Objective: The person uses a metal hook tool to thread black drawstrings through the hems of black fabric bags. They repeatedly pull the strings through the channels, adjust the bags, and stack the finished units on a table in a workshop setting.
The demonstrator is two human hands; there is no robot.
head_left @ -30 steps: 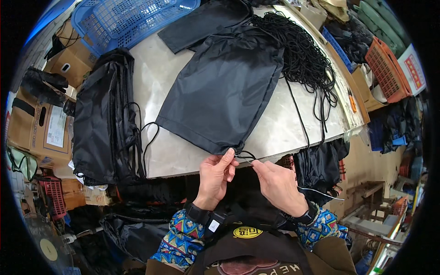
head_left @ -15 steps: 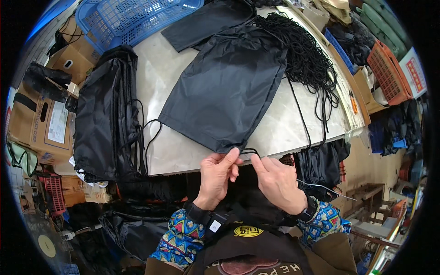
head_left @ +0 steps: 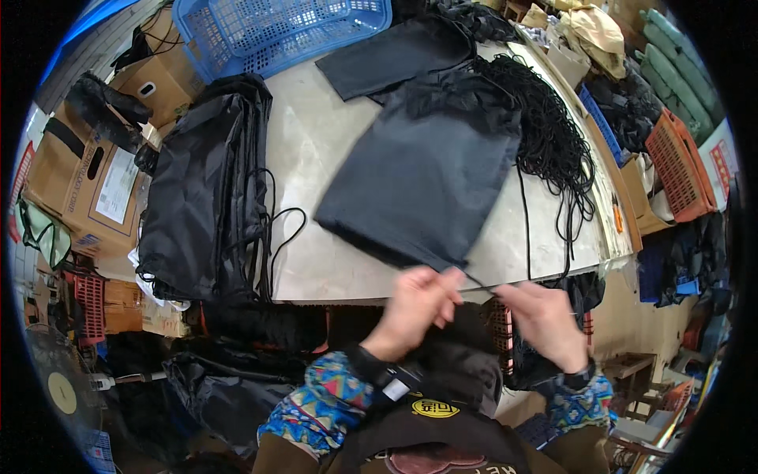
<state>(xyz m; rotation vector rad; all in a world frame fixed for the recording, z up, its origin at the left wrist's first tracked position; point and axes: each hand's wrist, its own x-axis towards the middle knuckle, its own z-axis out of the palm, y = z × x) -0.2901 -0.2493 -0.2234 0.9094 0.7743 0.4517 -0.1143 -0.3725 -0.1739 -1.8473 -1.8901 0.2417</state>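
Observation:
A black fabric bag (head_left: 422, 170) lies flat on the pale tabletop, its near corner reaching the front edge. My left hand (head_left: 417, 308) pinches that corner. From there a short black cord (head_left: 479, 284) runs taut to my right hand (head_left: 546, 322), whose closed fingers grip its other end; both hands are a little blurred. Left of the bag rests a thick stack of folded black bags (head_left: 207, 193) with loose cord loops at its side. A tangled heap of black cord (head_left: 545, 130) lies at the bag's far right.
Behind the bag are another flat black piece (head_left: 395, 57) and a blue plastic basket (head_left: 276, 35). Cardboard boxes (head_left: 87, 182) stand beyond the table's left side. An orange-handled tool (head_left: 617, 217) lies by the right edge, with an orange crate (head_left: 681, 166) farther out.
My right hand has drawn away to the right, stretching the cord between my hands. My left hand still pinches the bag's corner. The whole view has shifted slightly.

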